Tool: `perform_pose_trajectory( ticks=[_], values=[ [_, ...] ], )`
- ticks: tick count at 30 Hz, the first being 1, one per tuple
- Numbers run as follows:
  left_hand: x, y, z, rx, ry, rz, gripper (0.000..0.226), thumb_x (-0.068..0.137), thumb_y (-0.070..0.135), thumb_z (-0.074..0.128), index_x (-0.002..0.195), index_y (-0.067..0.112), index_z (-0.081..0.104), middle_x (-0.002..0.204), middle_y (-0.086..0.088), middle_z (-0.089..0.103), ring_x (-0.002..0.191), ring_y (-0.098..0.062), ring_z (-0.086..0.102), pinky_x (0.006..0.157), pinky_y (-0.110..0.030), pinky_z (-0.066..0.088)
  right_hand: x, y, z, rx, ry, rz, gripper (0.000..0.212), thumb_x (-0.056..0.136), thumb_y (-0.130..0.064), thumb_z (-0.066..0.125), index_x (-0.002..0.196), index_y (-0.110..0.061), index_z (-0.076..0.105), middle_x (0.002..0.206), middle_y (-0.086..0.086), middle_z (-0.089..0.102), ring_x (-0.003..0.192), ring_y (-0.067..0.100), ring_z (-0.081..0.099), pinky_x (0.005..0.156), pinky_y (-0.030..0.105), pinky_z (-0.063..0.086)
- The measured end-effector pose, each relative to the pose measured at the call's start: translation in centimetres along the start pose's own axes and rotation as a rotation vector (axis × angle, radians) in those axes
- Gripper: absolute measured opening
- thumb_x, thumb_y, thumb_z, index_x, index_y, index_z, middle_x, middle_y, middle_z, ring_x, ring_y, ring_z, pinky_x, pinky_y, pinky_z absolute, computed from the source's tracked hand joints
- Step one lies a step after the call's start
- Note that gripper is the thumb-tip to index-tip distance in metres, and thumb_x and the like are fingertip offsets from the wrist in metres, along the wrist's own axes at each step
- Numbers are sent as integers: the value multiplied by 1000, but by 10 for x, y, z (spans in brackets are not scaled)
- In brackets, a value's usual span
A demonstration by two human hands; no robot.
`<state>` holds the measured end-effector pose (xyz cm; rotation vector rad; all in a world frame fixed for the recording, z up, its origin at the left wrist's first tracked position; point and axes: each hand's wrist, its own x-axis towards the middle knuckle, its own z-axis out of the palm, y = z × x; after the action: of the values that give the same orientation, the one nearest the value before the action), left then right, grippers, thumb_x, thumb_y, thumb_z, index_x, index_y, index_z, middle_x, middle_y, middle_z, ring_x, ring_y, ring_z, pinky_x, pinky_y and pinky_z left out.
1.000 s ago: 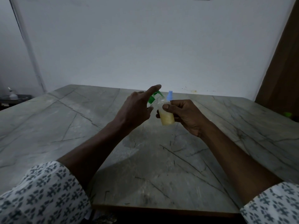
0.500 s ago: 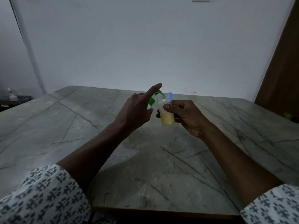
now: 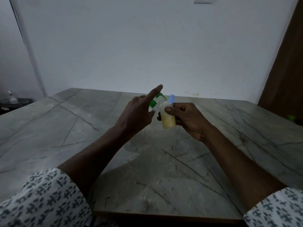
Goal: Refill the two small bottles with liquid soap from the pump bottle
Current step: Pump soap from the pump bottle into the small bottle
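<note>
Far left, past the table's edge: a dark low stand [image 3: 16, 102] with a small white bottle [image 3: 11, 97] on it, dim and too small to read. A grey pipe [image 3: 31, 51] runs down the wall corner above it.

Grey veined stone table [image 3: 68, 128] fills the lower frame; its left half is bare, near edge runs along the bottom between the two patterned sleeves [image 3: 44, 199], both cut off by the frame.

Left hand [image 3: 136, 115] raised over mid-table, forefinger stretched up and forward, the other fingers curled around a pump bottle; only its green pump head [image 3: 155, 99] shows, body hidden behind the hand. The spout points right, at the mouth of the small bottle.

Small clear bottle [image 3: 168, 119] held in the air, just right of the left hand, upright with a slight lean, lower half holding pale yellow soap. Right hand [image 3: 186, 118] pinches it, thumb on the front, fingers behind. A blue cap or second bottle top [image 3: 171, 98] stands just behind it; what it belongs to cannot be told.

Right of the hands the tabletop is open to its far right edge. Brown door or panel [image 3: 285, 63] at the right, cut off. A small green blur [image 3: 290, 117] by the table's right edge, unidentifiable.
</note>
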<state>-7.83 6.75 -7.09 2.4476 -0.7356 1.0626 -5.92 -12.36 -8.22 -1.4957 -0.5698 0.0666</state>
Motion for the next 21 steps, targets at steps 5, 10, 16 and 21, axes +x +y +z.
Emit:
perform_pose_trajectory(
  ticks=[5, 10, 16, 21],
  values=[
    [1, -2, 1, 5, -9, -12, 86, 78, 6, 75, 150, 22, 30, 116, -16, 68, 60, -10, 56, 66, -22, 49, 1, 0, -2, -9, -2, -2, 31, 92, -16, 62, 116, 3, 66, 106, 24, 72, 98, 37, 71, 83, 41, 60],
    [0, 0, -1, -33, 3, -8, 77, 78, 5, 76, 145, 16, 39, 117, -16, 68, 60, -7, 52, 69, -25, 51, 0, 1, 0, -26, -6, -1, 30, 92, -16, 62, 114, 3, 67, 106, 24, 72, 98, 37, 71, 81, 38, 60],
    [-2, 2, -2, -45, 18, -12, 74, 77, 4, 77, 143, 12, 44, 116, -16, 68, 58, -6, 50, 71, -27, 53, 0, 2, 4, -7, -17, -5, 30, 90, -15, 64, 113, 4, 68, 105, 25, 72, 98, 38, 71, 82, 39, 60],
    [1, 2, -1, -5, -7, -11, 86, 78, 4, 75, 150, 17, 30, 119, -16, 67, 60, -9, 54, 67, -22, 48, 1, 1, 0, 15, 0, -9, 32, 91, -15, 62, 115, 5, 67, 107, 26, 71, 99, 39, 71, 84, 43, 59]
  ],
)
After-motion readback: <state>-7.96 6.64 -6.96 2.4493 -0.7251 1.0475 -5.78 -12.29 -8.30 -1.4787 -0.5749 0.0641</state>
